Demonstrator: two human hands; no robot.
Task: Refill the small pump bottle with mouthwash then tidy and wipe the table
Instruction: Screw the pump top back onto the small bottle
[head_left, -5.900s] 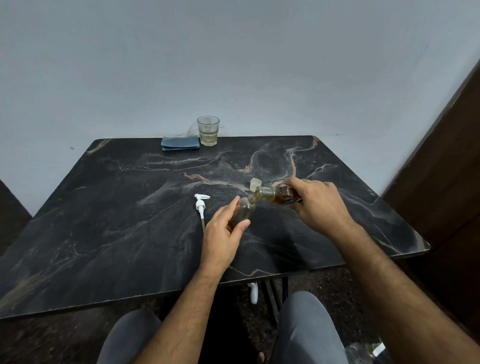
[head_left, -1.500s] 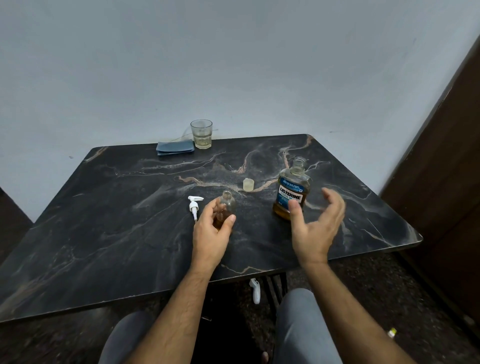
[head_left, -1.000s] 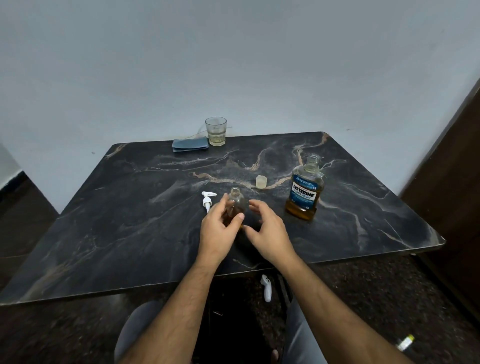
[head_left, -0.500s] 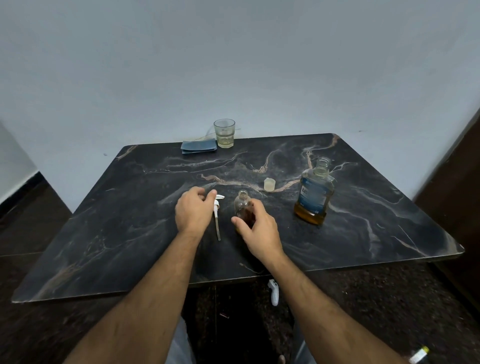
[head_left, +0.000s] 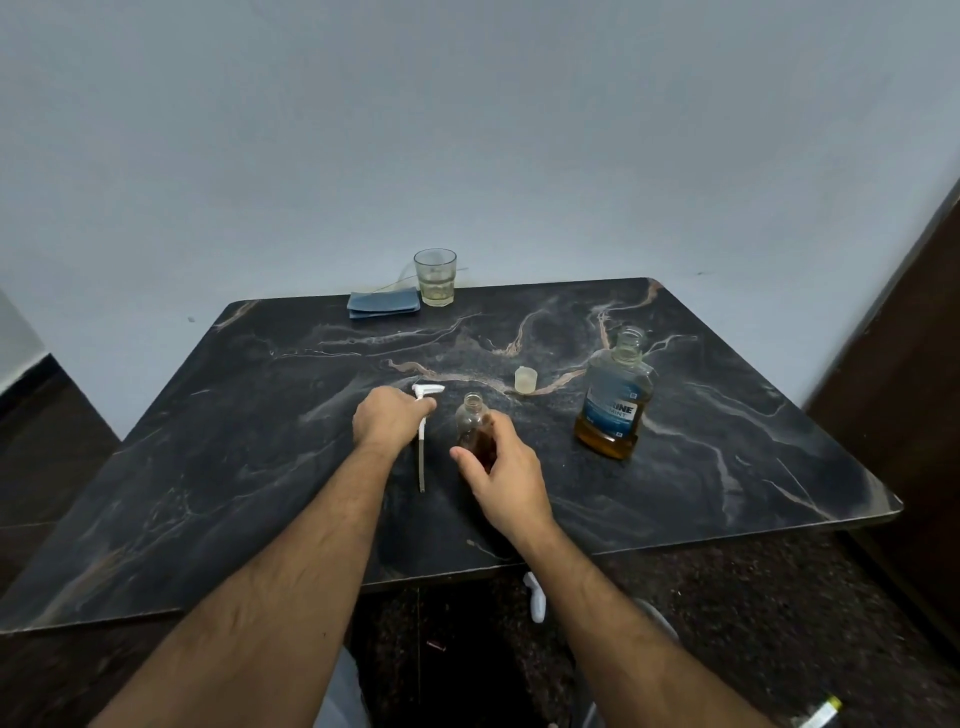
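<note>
On the table (head_left: 727, 493), the uncapped mouthwash (head_left: 614, 404) stands right of the small bottle (head_left: 474, 427), amber liquid low in both. Your right hand (head_left: 506, 480) grips the bottle; your left hand (head_left: 387, 422) curls round the pump (head_left: 423, 415), just left. A glass (head_left: 435, 277) holding pale liquid sits far behind.

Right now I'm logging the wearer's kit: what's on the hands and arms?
Nothing is worn. Left hand and right hand are bare, with no gloves, rings, watch or bands showing. Both forearms are bare to the frame edge, with no sleeves in view.
</note>
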